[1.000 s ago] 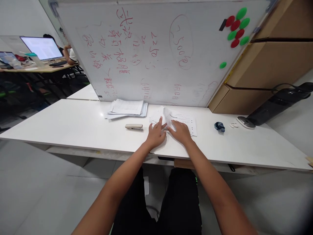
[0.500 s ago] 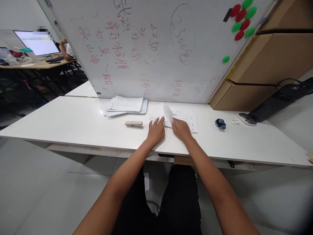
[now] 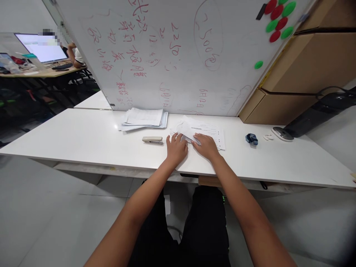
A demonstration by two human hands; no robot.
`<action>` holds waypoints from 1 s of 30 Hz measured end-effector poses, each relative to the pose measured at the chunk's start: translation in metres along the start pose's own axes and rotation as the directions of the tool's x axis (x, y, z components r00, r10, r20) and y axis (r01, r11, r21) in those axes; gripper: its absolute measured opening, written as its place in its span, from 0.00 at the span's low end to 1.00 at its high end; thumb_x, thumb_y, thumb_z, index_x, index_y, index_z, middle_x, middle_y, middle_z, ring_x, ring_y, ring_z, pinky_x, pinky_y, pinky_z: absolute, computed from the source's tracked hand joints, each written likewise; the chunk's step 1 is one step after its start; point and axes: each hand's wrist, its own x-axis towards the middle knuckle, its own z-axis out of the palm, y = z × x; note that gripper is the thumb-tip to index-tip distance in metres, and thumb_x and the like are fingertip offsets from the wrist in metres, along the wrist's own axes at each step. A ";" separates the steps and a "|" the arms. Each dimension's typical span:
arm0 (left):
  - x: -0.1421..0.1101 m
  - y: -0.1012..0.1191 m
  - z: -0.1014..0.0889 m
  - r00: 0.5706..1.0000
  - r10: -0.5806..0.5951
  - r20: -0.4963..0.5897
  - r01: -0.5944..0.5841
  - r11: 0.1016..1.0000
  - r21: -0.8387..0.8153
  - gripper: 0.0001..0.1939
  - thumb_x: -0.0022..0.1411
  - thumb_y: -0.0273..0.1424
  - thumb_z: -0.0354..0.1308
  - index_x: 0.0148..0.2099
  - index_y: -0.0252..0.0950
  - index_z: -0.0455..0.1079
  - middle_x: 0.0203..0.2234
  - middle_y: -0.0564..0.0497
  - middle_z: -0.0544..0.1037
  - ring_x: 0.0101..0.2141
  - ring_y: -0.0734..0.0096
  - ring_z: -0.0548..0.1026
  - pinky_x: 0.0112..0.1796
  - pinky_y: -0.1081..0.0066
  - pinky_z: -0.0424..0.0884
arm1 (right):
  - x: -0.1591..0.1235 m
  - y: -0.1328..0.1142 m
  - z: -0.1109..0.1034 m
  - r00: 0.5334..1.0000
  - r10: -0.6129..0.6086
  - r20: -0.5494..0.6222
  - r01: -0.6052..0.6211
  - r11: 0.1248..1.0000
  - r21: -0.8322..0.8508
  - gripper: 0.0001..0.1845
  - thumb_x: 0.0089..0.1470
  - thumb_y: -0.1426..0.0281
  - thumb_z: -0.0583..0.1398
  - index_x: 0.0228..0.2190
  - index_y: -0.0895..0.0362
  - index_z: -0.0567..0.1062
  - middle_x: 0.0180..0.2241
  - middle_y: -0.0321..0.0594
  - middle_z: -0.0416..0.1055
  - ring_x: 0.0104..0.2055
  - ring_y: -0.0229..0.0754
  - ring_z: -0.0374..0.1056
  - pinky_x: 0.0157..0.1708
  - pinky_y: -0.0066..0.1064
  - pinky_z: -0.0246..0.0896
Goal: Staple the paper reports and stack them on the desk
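Observation:
A white sheet of paper [image 3: 184,126] lies slanted over a printed stack of papers [image 3: 213,129], its lifted near edge running to my right hand [image 3: 207,145]. The fingers of that hand are closed at the edge of the sheet, with the thumb toward my left hand. Spread fingers of my left hand [image 3: 177,150] rest at the left near corner of the papers, holding nothing. A beige stapler [image 3: 152,140] lies just left of my left hand. Behind it sits a thicker pile of papers [image 3: 144,118].
A whiteboard [image 3: 183,74] with red writing stands along the back of the white desk [image 3: 91,137]. On the right are a crumpled dark blue item [image 3: 251,139], a small white object [image 3: 268,137], a mouse [image 3: 282,134], a dark bottle [image 3: 314,113] and cardboard boxes [image 3: 300,63].
The sheet that stood folded up between my hands has dropped flatter and leans left over the stack. My right hand has shifted slightly left; my left hand has barely moved.

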 end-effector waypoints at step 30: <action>0.000 -0.002 -0.011 0.994 0.056 -0.098 -0.087 0.934 -0.346 0.22 0.66 0.39 0.49 0.60 0.39 0.60 0.60 0.43 0.64 0.62 0.58 0.57 0.60 0.53 0.51 | -0.013 -0.027 -0.046 0.848 0.343 -0.404 -0.261 0.934 0.245 0.24 0.64 0.58 0.42 0.44 0.58 0.71 0.31 0.46 0.74 0.33 0.47 0.70 0.32 0.33 0.61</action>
